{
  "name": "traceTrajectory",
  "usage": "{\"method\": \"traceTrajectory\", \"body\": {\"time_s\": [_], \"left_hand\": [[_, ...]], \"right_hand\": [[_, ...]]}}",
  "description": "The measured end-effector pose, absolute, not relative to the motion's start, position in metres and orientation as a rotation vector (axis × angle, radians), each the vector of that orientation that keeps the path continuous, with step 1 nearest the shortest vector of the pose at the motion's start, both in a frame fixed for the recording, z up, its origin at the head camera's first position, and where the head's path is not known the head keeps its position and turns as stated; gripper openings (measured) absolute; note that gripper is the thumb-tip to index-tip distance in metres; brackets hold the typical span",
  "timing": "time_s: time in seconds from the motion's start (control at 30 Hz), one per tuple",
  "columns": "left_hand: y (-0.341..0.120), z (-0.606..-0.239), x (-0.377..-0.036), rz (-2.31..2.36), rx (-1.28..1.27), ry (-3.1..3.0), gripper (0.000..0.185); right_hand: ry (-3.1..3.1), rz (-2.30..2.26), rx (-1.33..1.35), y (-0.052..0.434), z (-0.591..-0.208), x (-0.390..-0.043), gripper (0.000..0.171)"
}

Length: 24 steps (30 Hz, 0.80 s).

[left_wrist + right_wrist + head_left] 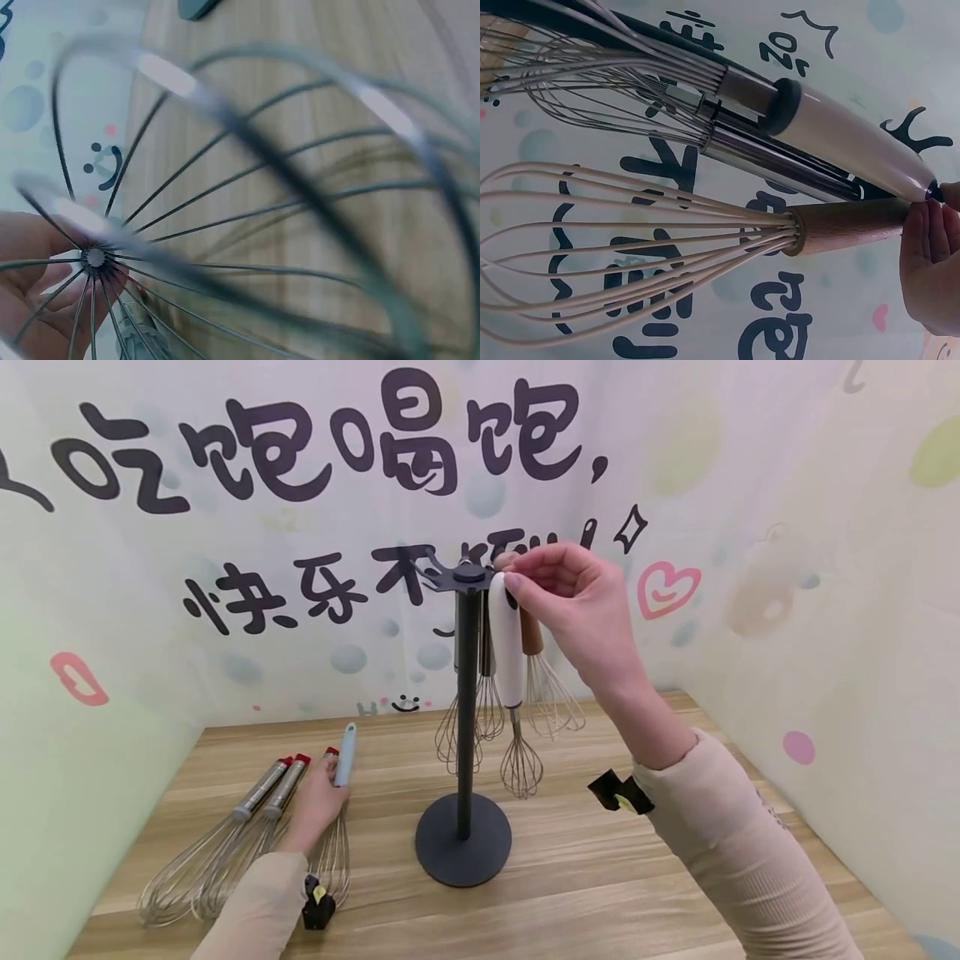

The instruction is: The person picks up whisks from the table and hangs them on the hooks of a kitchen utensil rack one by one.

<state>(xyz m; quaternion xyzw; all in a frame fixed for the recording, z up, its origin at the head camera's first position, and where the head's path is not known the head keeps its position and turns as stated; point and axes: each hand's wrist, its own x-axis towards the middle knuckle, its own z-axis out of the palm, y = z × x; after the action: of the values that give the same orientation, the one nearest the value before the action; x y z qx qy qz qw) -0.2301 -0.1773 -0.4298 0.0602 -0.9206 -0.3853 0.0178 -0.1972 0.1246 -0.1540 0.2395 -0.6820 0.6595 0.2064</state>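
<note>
A dark rack (467,693) on a round base (463,852) stands mid-table with several whisks hanging from its top hub. My right hand (512,573) pinches the top end of a white-handled whisk (507,647) at the hub. A wood-handled whisk (534,639) hangs just behind it. In the right wrist view my fingertips (928,247) touch the tips of the white handle (847,131) and the wood handle (851,225). My left hand (328,775) lies low on the table, its fingers curled on a light-blue-handled whisk (345,753). That whisk's wires (247,195) fill the left wrist view.
Two steel whisks with red ends (258,806) lie on the wooden table (600,877) left of my left hand; a third red end (331,750) shows by my fingers. Printed walls close in the back and both sides. Steel whisks (453,735) hang behind the pole.
</note>
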Motion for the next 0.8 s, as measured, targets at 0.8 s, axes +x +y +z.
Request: {"method": "traceTrajectory", "body": {"time_s": [0.8], "left_hand": [[-0.155,-0.363,-0.232,-1.611,0.135,-2.360,0.058]], "right_hand": [[-1.739,2.020,0.625,0.147,-0.162,-0.226,0.025]]}}
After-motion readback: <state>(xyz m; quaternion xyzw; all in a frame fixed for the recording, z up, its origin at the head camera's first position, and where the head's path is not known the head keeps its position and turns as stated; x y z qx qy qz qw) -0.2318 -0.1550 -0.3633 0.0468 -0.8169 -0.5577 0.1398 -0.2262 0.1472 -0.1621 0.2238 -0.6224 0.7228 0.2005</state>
